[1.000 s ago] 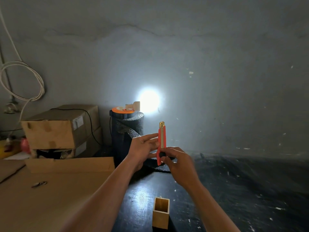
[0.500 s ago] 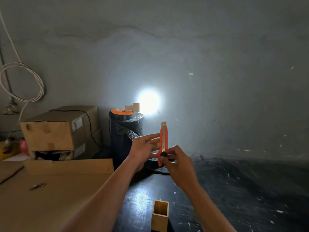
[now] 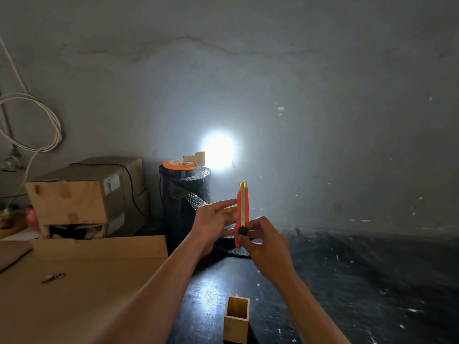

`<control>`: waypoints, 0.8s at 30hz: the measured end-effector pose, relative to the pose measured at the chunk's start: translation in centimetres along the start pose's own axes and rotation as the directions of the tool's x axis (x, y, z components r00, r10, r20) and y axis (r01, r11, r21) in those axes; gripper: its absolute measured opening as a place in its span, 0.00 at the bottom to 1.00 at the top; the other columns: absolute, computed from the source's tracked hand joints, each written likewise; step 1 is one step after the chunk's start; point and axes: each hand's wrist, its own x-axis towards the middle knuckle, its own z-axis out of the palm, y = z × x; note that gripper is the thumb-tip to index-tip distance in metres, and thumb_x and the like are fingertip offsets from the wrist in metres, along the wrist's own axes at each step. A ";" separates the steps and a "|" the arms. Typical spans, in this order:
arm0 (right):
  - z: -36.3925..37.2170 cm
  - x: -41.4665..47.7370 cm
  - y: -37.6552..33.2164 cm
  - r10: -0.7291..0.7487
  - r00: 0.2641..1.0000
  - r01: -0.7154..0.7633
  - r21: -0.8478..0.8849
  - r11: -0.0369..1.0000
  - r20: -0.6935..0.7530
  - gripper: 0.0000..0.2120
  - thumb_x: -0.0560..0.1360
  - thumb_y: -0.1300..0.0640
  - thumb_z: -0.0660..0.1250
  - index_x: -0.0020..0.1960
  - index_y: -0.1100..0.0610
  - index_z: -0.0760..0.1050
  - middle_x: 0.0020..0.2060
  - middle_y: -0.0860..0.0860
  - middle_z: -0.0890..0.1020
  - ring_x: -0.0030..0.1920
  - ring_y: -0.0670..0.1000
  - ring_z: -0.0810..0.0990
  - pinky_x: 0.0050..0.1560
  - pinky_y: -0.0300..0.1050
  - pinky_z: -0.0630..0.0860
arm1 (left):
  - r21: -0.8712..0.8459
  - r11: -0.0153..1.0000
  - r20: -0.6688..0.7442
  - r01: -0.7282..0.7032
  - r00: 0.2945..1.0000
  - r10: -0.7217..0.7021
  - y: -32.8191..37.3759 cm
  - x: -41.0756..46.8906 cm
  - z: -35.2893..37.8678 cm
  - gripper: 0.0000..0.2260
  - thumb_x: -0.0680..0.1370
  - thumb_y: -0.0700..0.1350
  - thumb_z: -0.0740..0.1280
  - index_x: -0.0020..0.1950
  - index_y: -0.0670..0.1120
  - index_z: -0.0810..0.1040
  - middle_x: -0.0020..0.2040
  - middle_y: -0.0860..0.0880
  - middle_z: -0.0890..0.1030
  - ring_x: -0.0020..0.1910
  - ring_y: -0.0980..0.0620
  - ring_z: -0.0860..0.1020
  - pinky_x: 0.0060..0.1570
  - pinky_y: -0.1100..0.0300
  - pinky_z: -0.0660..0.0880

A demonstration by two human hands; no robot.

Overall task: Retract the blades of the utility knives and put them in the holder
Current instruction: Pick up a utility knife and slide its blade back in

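An orange utility knife [image 3: 243, 207] stands upright in the air in front of me, its brass tip pointing up. My left hand [image 3: 213, 219] steadies its left side with the fingers along the body. My right hand [image 3: 263, 242] grips the lower end, thumb at the black slider knob. No blade shows past the tip. A square wooden holder [image 3: 236, 319] stands open-topped on the dark table, below the hands and near the front edge.
Stacked cardboard boxes [image 3: 84, 194] and a flat cardboard sheet [image 3: 74, 294] fill the left side. A black foam roll [image 3: 186, 199] with an orange disc and a lit lamp [image 3: 198, 158] stands behind the hands. A small metal piece [image 3: 53, 278] lies on the cardboard. White cable hangs on the wall.
The knife has turned slightly in my hands so its slider face shows; the black knob sits low on the body. Both hands stay at about the same height.
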 end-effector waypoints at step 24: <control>0.5 0.9 1.9 0.020 0.998 -0.015 0.083 0.996 -0.057 0.14 0.80 0.51 0.69 0.65 0.47 0.73 0.51 0.42 0.81 0.46 0.43 0.83 0.38 0.28 0.76 | -0.051 0.998 0.037 0.043 0.998 -0.041 -3.3 -0.8 -1.0 0.15 0.77 0.31 0.70 0.61 0.42 0.84 0.52 0.40 0.89 0.48 0.40 0.88 0.41 0.49 0.85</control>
